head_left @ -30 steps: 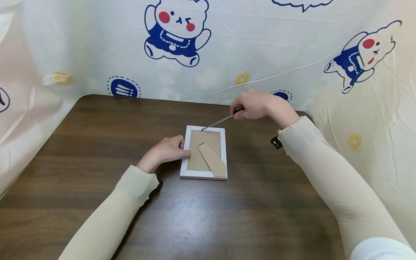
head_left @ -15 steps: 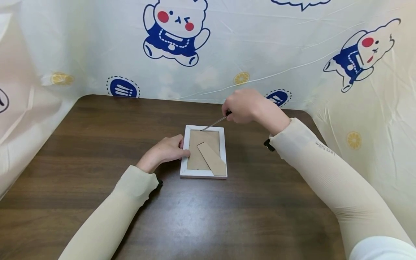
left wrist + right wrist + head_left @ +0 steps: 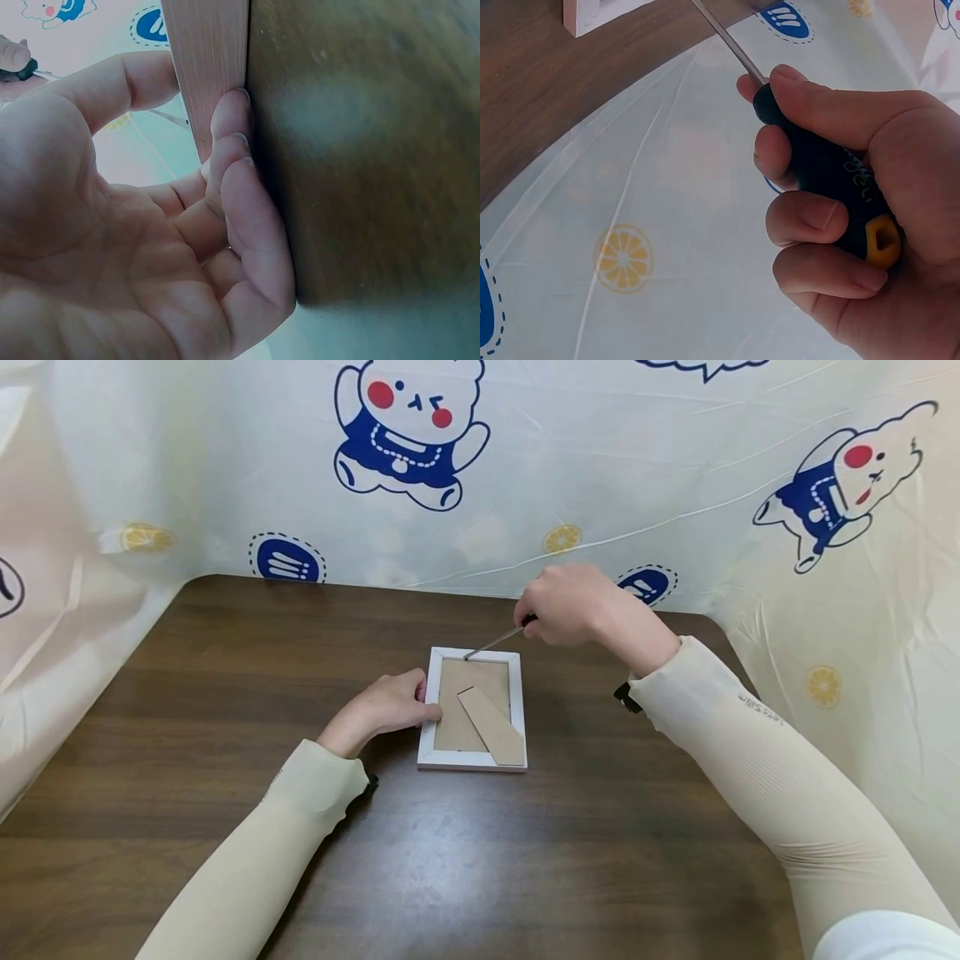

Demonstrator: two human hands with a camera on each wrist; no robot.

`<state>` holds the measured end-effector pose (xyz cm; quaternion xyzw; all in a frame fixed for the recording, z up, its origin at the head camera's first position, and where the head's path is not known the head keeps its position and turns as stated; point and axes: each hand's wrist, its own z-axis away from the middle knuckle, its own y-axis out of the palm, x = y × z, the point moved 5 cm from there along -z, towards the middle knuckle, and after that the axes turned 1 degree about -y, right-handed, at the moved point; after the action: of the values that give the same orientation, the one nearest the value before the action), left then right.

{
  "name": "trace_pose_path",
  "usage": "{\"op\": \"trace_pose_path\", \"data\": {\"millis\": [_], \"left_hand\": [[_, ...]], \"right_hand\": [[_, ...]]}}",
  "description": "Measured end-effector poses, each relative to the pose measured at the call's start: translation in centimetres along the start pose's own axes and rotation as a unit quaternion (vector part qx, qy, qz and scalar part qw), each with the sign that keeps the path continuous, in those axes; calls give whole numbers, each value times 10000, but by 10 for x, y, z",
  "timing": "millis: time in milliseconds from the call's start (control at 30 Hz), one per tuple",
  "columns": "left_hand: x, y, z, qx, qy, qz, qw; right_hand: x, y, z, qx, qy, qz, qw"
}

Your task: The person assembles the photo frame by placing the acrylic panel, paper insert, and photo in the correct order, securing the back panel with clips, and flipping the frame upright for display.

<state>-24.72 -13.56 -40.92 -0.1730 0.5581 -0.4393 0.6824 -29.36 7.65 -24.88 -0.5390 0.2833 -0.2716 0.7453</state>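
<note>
A white picture frame [image 3: 472,761] lies back side up on the table, its brown backboard [image 3: 456,693] and slanting stand leg [image 3: 491,727] showing. My left hand [image 3: 386,703] pinches the frame's left side, thumb on top; in the left wrist view its fingers [image 3: 255,210] press along the frame's outer edge [image 3: 210,67]. My right hand [image 3: 566,606] grips a screwdriver by its dark handle [image 3: 825,169], which ends in a yellow part [image 3: 883,241]. The thin metal shaft [image 3: 495,643] slants down leftward, its tip right at the inner edge of the frame's far side.
The dark wooden table [image 3: 420,860] reaches back to a pale printed curtain [image 3: 510,460] with bear and orange-slice pictures. This curtain also closes in the left and right sides.
My right hand has shifted left and slightly lower, tilting the screwdriver, whose tip stays at the frame's far inner edge. The left hand and the frame have not moved.
</note>
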Motion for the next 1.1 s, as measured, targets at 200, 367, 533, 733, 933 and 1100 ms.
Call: {"op": "trace_pose_path", "data": {"millis": [200,367,533,733,933,1100], "left_hand": [[11,5,-10,-23,80,11,10000],[8,3,-9,-27,-5,-29,10000],[2,1,-2,-32,-55,-66,10000],[0,0,2,-15,-32,-60,10000],[-1,-2,3,-5,-17,-3,10000],[4,0,-1,-5,118,42,9999]], "right_hand": [[5,0,1,-79,1,-21,10000],[10,1,4,-197,-2,70,9998],[17,5,8,-472,-41,294,9984],[33,15,16,-714,-146,306,9969],[42,32,26,-596,264,-129,9978],[52,49,36,-456,558,-210,9972]]}}
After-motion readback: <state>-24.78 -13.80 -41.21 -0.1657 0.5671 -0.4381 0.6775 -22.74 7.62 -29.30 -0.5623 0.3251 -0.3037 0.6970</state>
